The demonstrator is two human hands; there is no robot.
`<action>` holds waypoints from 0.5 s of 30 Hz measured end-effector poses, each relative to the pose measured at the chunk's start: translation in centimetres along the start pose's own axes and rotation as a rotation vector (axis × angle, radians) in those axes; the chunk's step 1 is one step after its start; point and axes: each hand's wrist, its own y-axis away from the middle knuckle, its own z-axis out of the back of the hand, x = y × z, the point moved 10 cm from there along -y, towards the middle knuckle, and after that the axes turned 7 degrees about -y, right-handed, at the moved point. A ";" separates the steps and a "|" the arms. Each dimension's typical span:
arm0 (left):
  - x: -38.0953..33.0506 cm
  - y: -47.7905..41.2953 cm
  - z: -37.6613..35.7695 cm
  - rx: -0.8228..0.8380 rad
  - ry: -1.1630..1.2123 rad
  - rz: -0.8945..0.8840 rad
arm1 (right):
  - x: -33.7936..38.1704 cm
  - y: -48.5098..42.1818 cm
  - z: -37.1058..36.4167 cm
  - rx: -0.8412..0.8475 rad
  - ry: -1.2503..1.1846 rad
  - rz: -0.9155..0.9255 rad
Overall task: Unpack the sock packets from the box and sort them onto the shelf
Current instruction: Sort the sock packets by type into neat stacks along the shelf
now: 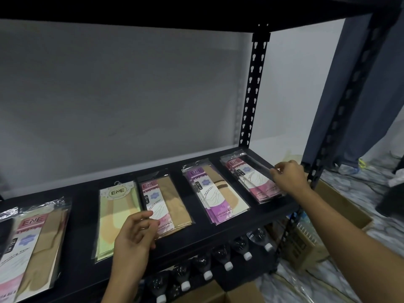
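- Head view: a black shelf (218, 241) carries five groups of sock packets lying flat in a row.
- The right hand (288, 178) reaches to the far right group, the pink packets (251, 178). Its fingertips (274, 170) touch the right edge of the top packet there and seem to pinch the clear plastic; the grip is partly hidden, so I cannot tell if it is firm.
- The left hand (135, 235) hovers with loosely curled fingers that hold nothing. Its fingertips (150, 215) are just over the lower left corner of the pink-and-tan packet (166, 202).
- The green packet (115, 217) lies just beside this hand, partly under the palm.
- Between the two hands lies the purple packet pile (212, 193), touched by no hand.
- At the far left lies another pink-and-tan pile (37, 248), well apart from both hands.
- Under the shelf stand bottles with white caps (227, 265), and a cardboard box (306, 246) sits on the floor at the right.
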 end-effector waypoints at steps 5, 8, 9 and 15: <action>-0.2 0.2 -0.1 -0.007 -0.011 0.008 | 3.6 3.2 -0.2 -0.013 -0.132 0.104; -0.6 0.4 0.1 -0.018 -0.009 -0.006 | 6.7 6.0 -0.8 -0.002 -0.231 0.186; -0.9 0.4 0.3 -0.024 -0.016 -0.018 | 8.0 7.1 -1.1 0.013 -0.266 0.216; -3.2 1.1 3.4 -0.082 -0.146 -0.104 | 16.3 14.3 -5.1 0.185 -0.492 0.335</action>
